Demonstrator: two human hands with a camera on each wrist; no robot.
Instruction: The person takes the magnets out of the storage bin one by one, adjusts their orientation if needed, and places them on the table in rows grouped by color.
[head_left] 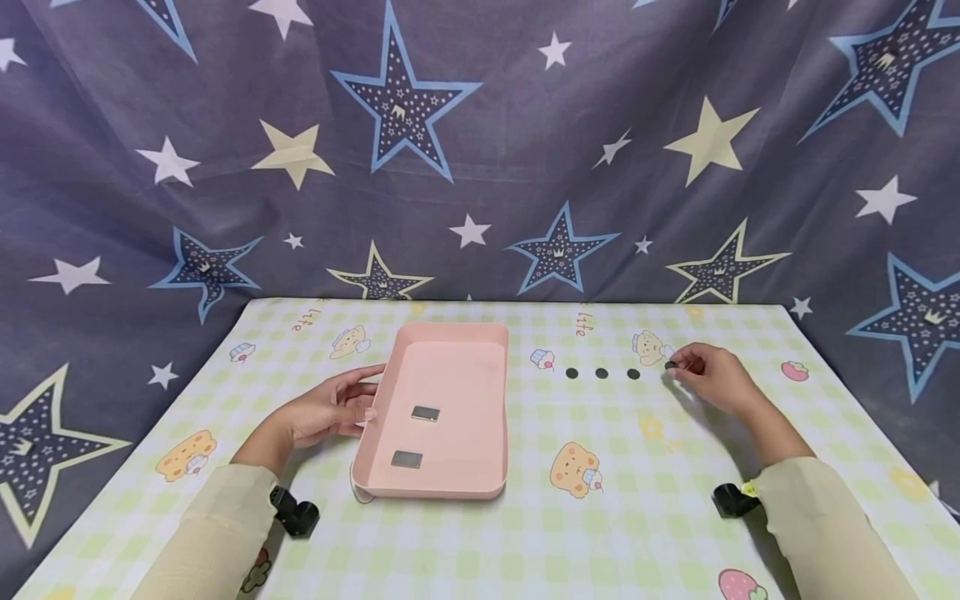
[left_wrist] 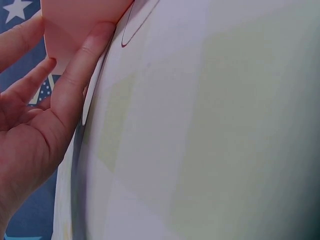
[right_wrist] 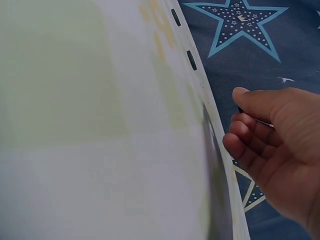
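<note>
Pink tray, left hand with its grip grasping the left wall, right hand pinching a black disc, three more discs towards the counter's far edge

Toward the far edge of the table, the right hand is pinching a dark disc beside three black discs; the left hand is touching the left edge of a pink tray holding two grey rectangles

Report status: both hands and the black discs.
Right hand pinches black disc. Left hand touches pink tray. Three more discs lie in a row. Nothing visibly in the way.
</note>
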